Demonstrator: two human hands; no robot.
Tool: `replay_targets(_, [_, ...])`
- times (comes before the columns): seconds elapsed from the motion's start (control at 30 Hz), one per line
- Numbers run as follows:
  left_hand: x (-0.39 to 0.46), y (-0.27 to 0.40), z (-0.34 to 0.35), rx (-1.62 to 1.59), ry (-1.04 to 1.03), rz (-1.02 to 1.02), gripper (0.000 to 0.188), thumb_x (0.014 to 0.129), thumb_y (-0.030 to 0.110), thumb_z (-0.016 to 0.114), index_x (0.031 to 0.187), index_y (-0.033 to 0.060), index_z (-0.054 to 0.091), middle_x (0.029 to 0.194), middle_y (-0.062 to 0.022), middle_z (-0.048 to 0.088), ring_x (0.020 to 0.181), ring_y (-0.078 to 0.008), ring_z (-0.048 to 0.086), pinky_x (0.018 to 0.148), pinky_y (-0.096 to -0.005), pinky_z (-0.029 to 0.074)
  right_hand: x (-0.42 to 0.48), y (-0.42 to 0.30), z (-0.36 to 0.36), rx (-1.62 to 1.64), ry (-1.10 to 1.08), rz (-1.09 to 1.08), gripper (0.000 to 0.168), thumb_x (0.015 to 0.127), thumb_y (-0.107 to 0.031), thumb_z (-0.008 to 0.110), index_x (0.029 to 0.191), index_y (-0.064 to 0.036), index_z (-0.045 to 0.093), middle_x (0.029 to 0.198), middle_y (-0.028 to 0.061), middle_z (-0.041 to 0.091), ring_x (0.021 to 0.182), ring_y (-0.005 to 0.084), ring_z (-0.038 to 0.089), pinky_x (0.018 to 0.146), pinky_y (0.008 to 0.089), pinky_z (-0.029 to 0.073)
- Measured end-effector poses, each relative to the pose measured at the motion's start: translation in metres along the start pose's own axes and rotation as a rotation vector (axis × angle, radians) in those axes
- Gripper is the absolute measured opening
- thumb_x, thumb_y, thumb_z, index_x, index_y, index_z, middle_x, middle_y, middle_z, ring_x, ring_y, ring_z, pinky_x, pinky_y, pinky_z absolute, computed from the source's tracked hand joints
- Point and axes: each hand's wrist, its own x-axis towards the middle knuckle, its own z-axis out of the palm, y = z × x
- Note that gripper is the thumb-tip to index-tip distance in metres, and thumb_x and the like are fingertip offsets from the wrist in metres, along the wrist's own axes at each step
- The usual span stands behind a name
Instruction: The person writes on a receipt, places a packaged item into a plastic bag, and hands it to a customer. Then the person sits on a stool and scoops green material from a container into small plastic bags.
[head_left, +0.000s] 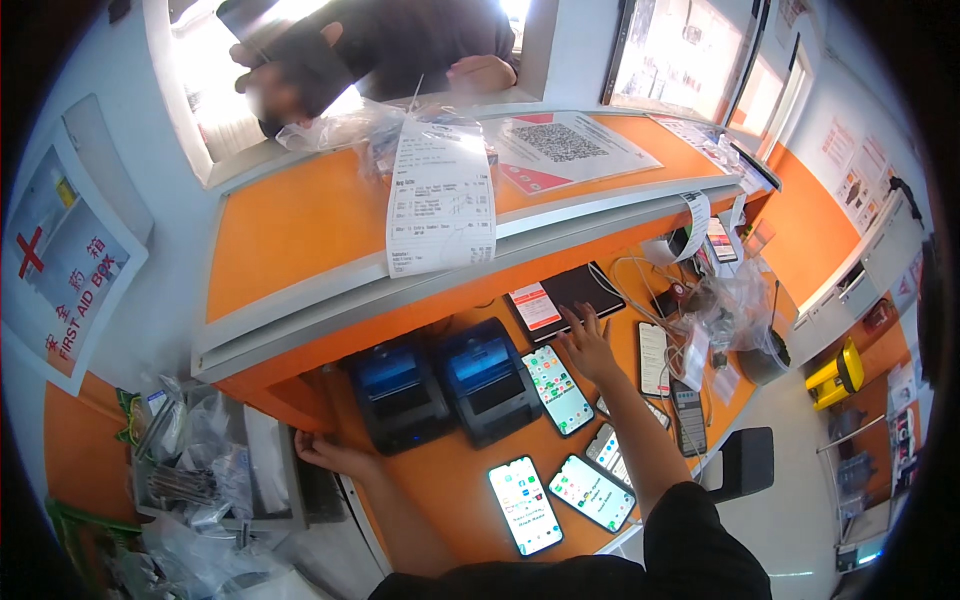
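Observation:
My right hand (589, 343) reaches over the orange desk with its fingers spread and nothing in them. It is at a dark notebook or folder (577, 291) and close to a phone with a red and white screen (536, 309); whether it touches either is unclear. Just below it lies a lit phone (557, 391), beside two black label or receipt printers (491, 381). My left hand (319, 454) rests loosely curled at the desk's left end, near the orange counter support, and no object shows in it. Two more lit phones (525, 506) (592, 493) lie nearer my body.
A printed receipt (441, 202) hangs over the raised counter's edge. Behind it, a person with a dark sleeve (435, 49) holds a dark object at the window. A grey bin (296, 480) of plastic-wrapped items stands left. Cables, more phones (652, 358) and plastic bags (739, 307) crowd the right.

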Motion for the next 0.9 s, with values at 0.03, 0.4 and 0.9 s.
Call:
replay_targets(0.03, [0.000, -0.001, 0.001, -0.007, -0.021, 0.009, 0.037, 0.087, 0.022, 0.041, 0.118, 0.0023, 0.035, 0.117, -0.0150, 0.041, 0.109, -0.0306, 0.045, 0.092, -0.0438, 0.041, 0.006, 0.006, 0.008, 0.030, -0.052, 0.083, 0.047, 0.091, -0.045, 0.037, 0.133, -0.023, 0.037, 0.141, 0.0138, 0.025, 0.133, 0.0317, 0.019, 0.102, 0.0617, 0.011])
replay_targets(0.4, [0.012, -0.022, -0.013, -0.101, 0.069, -0.070, 0.027, 0.087, 0.012, 0.040, 0.113, 0.0058, 0.039, 0.114, -0.0098, 0.042, 0.107, -0.0221, 0.042, 0.093, -0.0348, 0.036, 0.032, -0.039, -0.084, 0.544, 0.713, -0.021, 0.022, 0.092, -0.021, 0.043, 0.105, -0.003, 0.045, 0.114, 0.0153, 0.042, 0.105, 0.0244, 0.042, 0.093, 0.0386, 0.034])
replay_targets(0.9, [0.014, -0.024, -0.016, -0.091, 0.027, -0.067, 0.029, 0.085, 0.009, 0.040, 0.114, 0.0055, 0.038, 0.113, -0.0108, 0.041, 0.106, -0.0222, 0.042, 0.093, -0.0342, 0.035, 0.223, -0.159, -0.219, 0.580, 0.576, -0.492, 0.020, 0.079, -0.004, 0.047, 0.098, -0.004, 0.054, 0.103, 0.0116, 0.051, 0.095, 0.0261, 0.048, 0.084, 0.0360, 0.038])
